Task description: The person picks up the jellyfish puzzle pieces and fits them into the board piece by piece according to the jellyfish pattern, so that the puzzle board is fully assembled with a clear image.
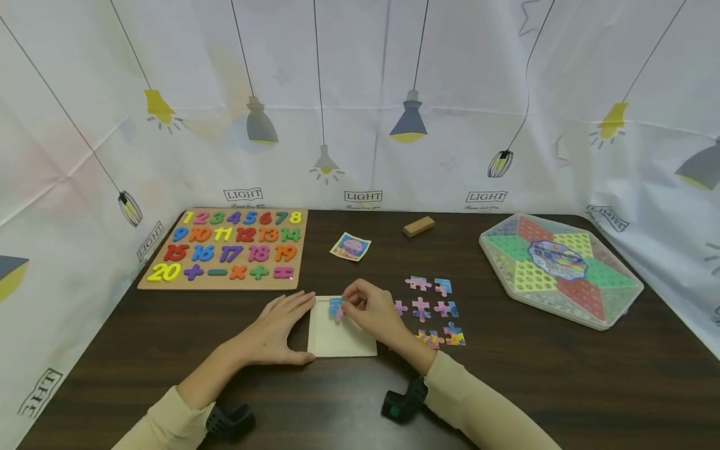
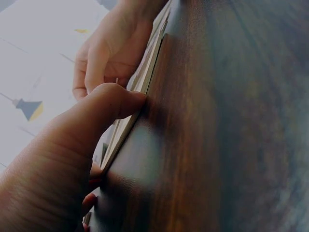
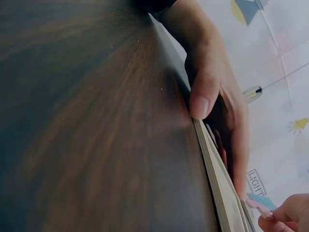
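My right hand (image 1: pixel 368 310) pinches a blue and pink jigsaw piece (image 1: pixel 335 307) between thumb and fingertips, over the upper left part of a pale wooden puzzle tray (image 1: pixel 344 342). In the right wrist view the same piece (image 3: pixel 260 205) appears tilted at the fingertips (image 3: pixel 289 208). With fingers extended, my left hand (image 1: pixel 274 331) rests along the tray's left side. Its thumb (image 2: pixel 128 100) touches the near edge, and its fingertips lie by the far left corner. Right of the tray lie several loose jigsaw pieces (image 1: pixel 420 309), partly hidden by my right hand.
A number board (image 1: pixel 301 250) with colourful figures stands at the back left. Behind the tray are a small picture card (image 1: pixel 351 247) and a wooden block (image 1: pixel 419 226). A hexagonal game board (image 1: pixel 562 269) lies at the right. Printed cloth (image 1: pixel 360 75) hangs behind the table.
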Tool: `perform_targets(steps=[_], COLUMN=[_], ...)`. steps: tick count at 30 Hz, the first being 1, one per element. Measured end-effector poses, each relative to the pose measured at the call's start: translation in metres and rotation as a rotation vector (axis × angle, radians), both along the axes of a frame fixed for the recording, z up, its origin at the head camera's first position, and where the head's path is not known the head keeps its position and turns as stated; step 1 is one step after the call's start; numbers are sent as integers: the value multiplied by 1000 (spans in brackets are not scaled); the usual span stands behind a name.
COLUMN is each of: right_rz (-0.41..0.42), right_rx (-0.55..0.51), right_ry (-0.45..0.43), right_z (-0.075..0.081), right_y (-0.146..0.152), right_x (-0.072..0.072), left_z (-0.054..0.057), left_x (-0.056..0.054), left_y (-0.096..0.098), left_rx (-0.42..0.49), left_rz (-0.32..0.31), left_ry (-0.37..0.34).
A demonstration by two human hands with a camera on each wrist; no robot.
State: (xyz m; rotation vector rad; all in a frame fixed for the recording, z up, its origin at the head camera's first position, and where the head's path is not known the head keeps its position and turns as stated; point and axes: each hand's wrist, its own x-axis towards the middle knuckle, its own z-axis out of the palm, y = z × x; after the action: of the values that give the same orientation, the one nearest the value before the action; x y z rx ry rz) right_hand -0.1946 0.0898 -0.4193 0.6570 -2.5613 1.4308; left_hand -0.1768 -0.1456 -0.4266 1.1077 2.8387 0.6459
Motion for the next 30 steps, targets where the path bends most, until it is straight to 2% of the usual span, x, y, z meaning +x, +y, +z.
perform_targets(steps=[7,16,22,30], right_rz=[-15,-73,-122,-131], right_rx=[33,149,229,252], right_ry=[46,183,169,143], right_z=[-4,-5,-4,-4], right_y=[-13,-23,-26,-26], right_x=[-2,-4,-1,0], left_z=[-1,0,-1,-3], left_x=[1,1,0,1], left_y=[-1,1,1,1], left_rx=[-8,-25,-35,-64], left_rz=[8,18,29,39], left_ry=[-3,-21,-25,-9])
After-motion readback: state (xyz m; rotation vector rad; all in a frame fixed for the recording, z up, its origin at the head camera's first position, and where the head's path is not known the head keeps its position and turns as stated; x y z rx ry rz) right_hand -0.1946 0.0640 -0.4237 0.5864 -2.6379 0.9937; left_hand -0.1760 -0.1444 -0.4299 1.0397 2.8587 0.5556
